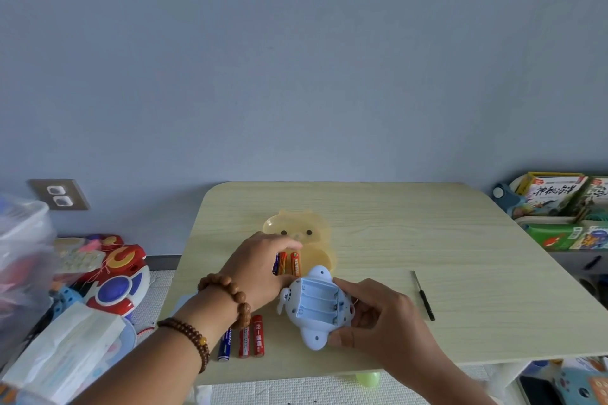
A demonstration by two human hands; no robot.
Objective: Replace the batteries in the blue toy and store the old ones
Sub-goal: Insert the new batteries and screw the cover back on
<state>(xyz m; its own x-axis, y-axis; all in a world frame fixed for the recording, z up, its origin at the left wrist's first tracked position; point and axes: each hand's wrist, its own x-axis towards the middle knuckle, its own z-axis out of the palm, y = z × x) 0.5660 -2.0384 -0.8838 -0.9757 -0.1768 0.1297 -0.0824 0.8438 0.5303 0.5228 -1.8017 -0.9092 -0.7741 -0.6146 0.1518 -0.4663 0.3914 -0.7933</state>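
Observation:
The blue toy [314, 307] lies upside down on the pale wooden table [460, 256], its battery bay open and empty. My right hand [378, 316] grips its right side and lower end. My left hand [260, 268] holds orange batteries [288, 264] just above the toy, over the near edge of a yellow bear-shaped dish [297, 235]. Three more batteries [243, 339], one blue and two red, lie in a row near the table's front edge, partly under my left wrist.
A small black screwdriver [424, 296] lies to the right of the toy. Toys [115, 273] and a clear bag [23, 256] crowd the floor at the left. Book bins [559, 207] stand at the right.

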